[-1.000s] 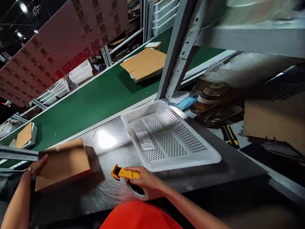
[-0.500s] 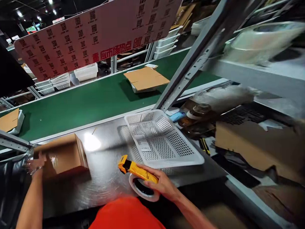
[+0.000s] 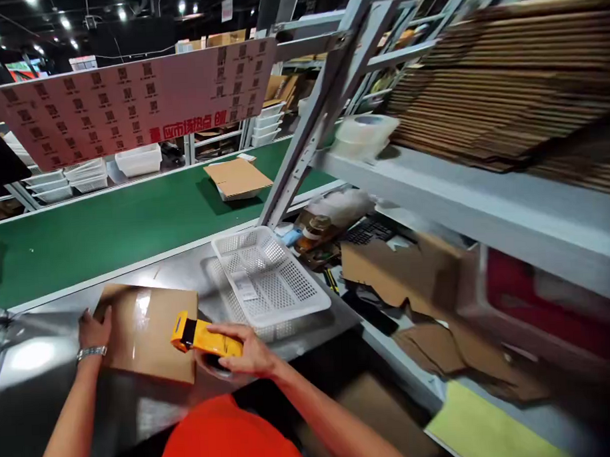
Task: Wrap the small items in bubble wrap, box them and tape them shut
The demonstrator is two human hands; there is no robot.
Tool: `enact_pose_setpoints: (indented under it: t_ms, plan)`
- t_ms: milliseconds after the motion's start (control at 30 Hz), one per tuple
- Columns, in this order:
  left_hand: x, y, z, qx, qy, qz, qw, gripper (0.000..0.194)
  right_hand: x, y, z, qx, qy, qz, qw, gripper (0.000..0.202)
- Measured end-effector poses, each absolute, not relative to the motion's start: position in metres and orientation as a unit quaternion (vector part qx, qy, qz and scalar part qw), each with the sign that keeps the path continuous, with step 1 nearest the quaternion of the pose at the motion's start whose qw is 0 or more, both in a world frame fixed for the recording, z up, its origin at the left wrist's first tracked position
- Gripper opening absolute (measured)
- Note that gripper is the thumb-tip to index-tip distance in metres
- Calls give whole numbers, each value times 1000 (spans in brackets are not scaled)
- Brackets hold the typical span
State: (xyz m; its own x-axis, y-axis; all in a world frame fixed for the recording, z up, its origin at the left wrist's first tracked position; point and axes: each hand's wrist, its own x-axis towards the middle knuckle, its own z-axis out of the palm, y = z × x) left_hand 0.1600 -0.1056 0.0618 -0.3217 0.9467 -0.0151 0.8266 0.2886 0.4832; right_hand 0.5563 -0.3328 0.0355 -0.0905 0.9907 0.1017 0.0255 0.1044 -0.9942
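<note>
A closed cardboard box (image 3: 161,327) lies on the metal worktable, with a shiny strip of clear tape down its top face. My left hand (image 3: 94,334), a metal band at the wrist, grips the box's left edge, thumb on top and fingers at the side. In my right hand (image 3: 249,350) is a yellow tape dispenser (image 3: 213,340) with a black part near its head. Its head hangs over the box's right edge, and a tape roll shows partly under it. Just beyond sits a white perforated basket (image 3: 266,273) with a paper label inside.
Behind the table runs a green conveyor belt (image 3: 109,218) carrying a basket topped by flat cardboard (image 3: 238,176). A metal post (image 3: 295,165) rises at its edge. On the right, a shelf (image 3: 433,184) holds stacked cardboard (image 3: 520,81) and tape rolls (image 3: 364,134).
The box has been turned and now lies with its taped face up. My right hand has carried the tape dispenser left to the box. The view has swung right.
</note>
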Motion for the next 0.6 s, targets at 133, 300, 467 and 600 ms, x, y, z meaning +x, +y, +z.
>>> enact_pose_setpoints:
  t_ms: [133,300,467,600]
  plan:
    - [229,-161,65,531,669,397,337,80,548,-330,42,-477,-621,392,484,73]
    - [282,-226,60,370,497,325,714,60,542,-338,39,-497,-667,311,459,76]
    - [287,-232,49,327,532,315,715,55,536,-340,34,-506,-694,306,412,76]
    - [268,-208,46,507,573,287,576,59,533,-339,39,-500,-706,314,391,69]
